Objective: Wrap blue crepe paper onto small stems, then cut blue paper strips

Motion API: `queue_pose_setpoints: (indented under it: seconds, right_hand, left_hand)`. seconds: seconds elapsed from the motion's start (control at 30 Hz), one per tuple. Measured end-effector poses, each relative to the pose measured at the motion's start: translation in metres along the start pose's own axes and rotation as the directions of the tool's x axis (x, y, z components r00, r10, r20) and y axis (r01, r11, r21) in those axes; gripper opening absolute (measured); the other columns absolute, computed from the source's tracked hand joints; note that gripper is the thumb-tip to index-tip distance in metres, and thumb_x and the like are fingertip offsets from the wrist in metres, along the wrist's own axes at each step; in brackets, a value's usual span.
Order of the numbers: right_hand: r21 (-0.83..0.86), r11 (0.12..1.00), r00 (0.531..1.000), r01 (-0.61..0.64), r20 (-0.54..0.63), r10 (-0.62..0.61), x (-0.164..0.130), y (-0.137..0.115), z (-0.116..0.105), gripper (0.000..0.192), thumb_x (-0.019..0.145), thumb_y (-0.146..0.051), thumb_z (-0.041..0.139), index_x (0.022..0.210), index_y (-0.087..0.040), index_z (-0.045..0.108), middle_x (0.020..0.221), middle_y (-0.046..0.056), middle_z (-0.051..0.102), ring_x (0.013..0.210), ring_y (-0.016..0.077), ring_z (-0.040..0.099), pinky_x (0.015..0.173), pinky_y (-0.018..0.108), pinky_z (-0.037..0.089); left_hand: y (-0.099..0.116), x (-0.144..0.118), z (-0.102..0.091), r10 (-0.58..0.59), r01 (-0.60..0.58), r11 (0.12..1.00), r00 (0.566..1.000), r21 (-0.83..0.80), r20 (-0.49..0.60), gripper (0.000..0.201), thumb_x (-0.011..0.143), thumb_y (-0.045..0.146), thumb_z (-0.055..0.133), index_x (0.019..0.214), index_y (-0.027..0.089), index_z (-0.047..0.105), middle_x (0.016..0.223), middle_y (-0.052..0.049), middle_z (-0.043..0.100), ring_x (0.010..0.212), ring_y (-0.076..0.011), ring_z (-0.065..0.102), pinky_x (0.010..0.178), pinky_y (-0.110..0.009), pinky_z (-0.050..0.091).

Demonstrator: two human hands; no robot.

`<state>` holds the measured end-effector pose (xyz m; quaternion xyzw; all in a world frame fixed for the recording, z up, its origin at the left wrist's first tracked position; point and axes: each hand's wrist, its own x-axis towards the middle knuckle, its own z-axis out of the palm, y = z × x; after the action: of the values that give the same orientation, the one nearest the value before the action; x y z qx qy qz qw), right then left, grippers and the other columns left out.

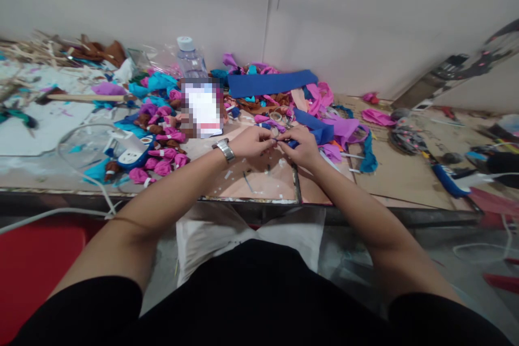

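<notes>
Meeting above the worktop (214, 183), the left hand (252, 142) and right hand (305, 148) had their fingers (268, 144) pinched together on a small dark-blue piece (291, 144), mostly hidden by the knuckles, so its full shape could not be told. Just behind the right hand, a folded blue strip (318, 127) was partly covered. The screen of a phone (205, 111) was blurred into blocks, unreadable. At the lower left, a red seat (38, 265) ran out of view, and at the right edge a black object (505, 166) was cut off, hard to identify. A metal-link watch (225, 150) circled the left wrist. Crumpled pink bundles (164, 166), soft and puckered, lay left of the hands, some ringed with white bands; near them sat a smooth blue-and-white device (135, 155). Behind the phone stood a clear bottle (190, 62) with a white cap. Flat against the heap, a wide blue band (270, 84) looked like matte fabric or paper, while a curling purple strip (344, 131) lay rumpled right of the hands.
</notes>
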<state>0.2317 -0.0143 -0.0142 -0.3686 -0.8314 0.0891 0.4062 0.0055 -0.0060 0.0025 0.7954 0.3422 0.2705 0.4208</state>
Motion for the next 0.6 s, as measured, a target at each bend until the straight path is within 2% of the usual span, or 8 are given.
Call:
queue_pose_setpoints:
  seconds: [0.23, 0.5, 0.6]
  right_hand:
    - [-0.005, 1.000, 1.000, 0.018, -0.011, -0.018, 0.0003, -0.0016, -0.0003, 0.011, 0.091, -0.035, 0.070, 0.088, -0.026, 0.075, 0.088, 0.005, 0.079, 0.088, 0.0267, 0.070, 0.089, 0.047, 0.051]
    - [-0.022, 1.000, 1.000, 0.008, -0.025, -0.008, -0.0003, -0.0046, -0.0013, 0.013, 0.092, -0.039, 0.071, 0.092, -0.027, 0.076, 0.091, 0.006, 0.080, 0.090, 0.0276, 0.070, 0.092, 0.049, 0.050]
    - [-0.032, 0.999, 0.999, 0.023, -0.037, -0.025, -0.0007, -0.0042, -0.0015, 0.012, 0.092, -0.038, 0.071, 0.091, -0.027, 0.075, 0.091, 0.006, 0.080, 0.091, 0.0279, 0.070, 0.093, 0.049, 0.050]
  left_hand:
    - [0.0018, 0.0006, -0.0001, 0.010, -0.009, 0.999, 1.000, -0.042, 0.019, 0.035, 0.100, 0.043, 0.057, 0.082, 0.016, 0.070, 0.073, -0.004, 0.073, 0.068, -0.0154, 0.069, 0.067, -0.026, 0.053]
    - [-0.0049, 0.0043, 0.0016, -0.096, 0.103, 0.960, 0.995, -0.260, 0.039, 0.031, 0.098, 0.042, 0.061, 0.082, 0.016, 0.068, 0.075, -0.007, 0.073, 0.070, -0.0154, 0.071, 0.068, -0.027, 0.056]
    - [-0.0061, 0.0049, 0.0018, -0.089, 0.101, 0.957, 0.995, -0.271, 0.053, 0.031, 0.099, 0.042, 0.059, 0.083, 0.017, 0.068, 0.075, -0.007, 0.073, 0.069, -0.0153, 0.070, 0.067, -0.026, 0.054]
